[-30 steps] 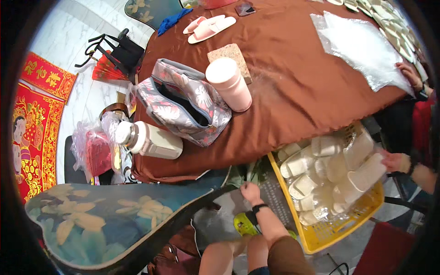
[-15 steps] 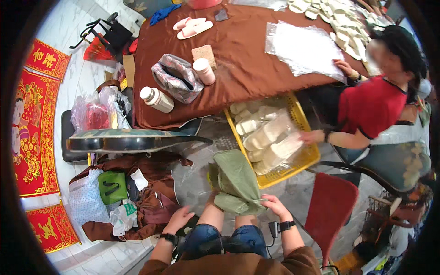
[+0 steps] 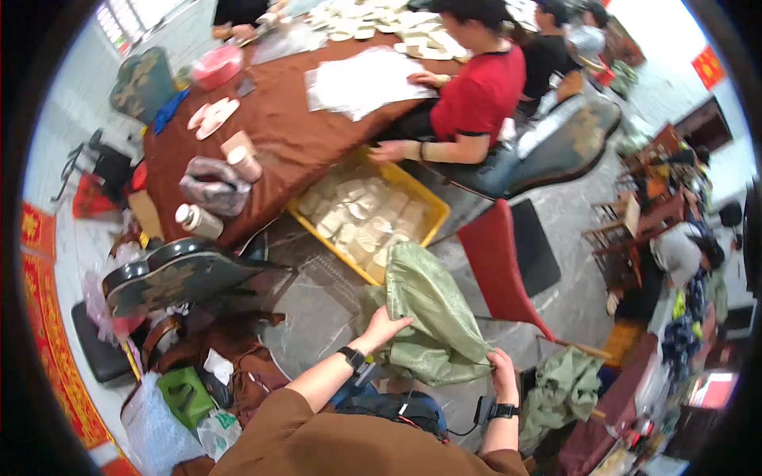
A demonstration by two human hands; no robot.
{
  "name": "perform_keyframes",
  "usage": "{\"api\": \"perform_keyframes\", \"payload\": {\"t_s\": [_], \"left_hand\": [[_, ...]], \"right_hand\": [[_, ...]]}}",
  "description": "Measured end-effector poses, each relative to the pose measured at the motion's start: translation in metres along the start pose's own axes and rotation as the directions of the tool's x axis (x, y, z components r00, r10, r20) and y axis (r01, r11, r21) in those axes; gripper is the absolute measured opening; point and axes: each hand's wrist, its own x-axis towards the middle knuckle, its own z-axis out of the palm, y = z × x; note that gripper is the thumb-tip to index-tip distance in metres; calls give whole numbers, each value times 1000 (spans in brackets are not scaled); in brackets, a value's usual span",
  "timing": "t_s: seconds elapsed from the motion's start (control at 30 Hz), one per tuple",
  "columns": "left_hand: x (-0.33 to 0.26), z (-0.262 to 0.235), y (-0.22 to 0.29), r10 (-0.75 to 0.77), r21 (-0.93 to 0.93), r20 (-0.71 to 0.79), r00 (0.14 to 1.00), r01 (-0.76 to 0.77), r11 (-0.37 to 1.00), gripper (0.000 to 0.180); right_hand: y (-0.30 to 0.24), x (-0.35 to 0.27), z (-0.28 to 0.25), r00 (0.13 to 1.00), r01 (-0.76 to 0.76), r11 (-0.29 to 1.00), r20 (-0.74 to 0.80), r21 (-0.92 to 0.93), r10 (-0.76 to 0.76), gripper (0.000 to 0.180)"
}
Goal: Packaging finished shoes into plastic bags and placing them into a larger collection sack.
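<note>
A crumpled green woven sack hangs in front of my lap, its upper end near the yellow crate. My left hand is at the sack's left edge, thumb over the cloth and the other fingers partly hidden. Gathered in the fingers of my right hand is the sack's lower right edge. Pale slippers in clear bags fill the crate beyond the sack. At the crate's far side a co-worker in a red shirt has one hand above its rim and the other on clear plastic bags.
A brown-clothed table carries pink slippers, bottles and piled slippers. A red chair stands right of the crate, a dark-backed chair to the left. Another green sack lies at my right. Bags lie at my left.
My view has swung right. The left hand, empty and away from the sack before, has come up to its edge. The sack has risen and spread; the co-worker's hand has left the bagged slippers.
</note>
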Motion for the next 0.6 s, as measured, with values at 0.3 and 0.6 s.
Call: {"api": "perform_keyframes", "payload": {"t_s": [0.3, 0.6], "left_hand": [[-90, 200, 48, 10, 491, 749, 663, -564, 664, 36], [-77, 439, 100, 234, 73, 933, 273, -780, 621, 48]], "right_hand": [[127, -122, -200, 413, 272, 959, -891, -77, -189, 18], [112, -147, -275, 608, 621, 632, -794, 465, -13, 9]]}}
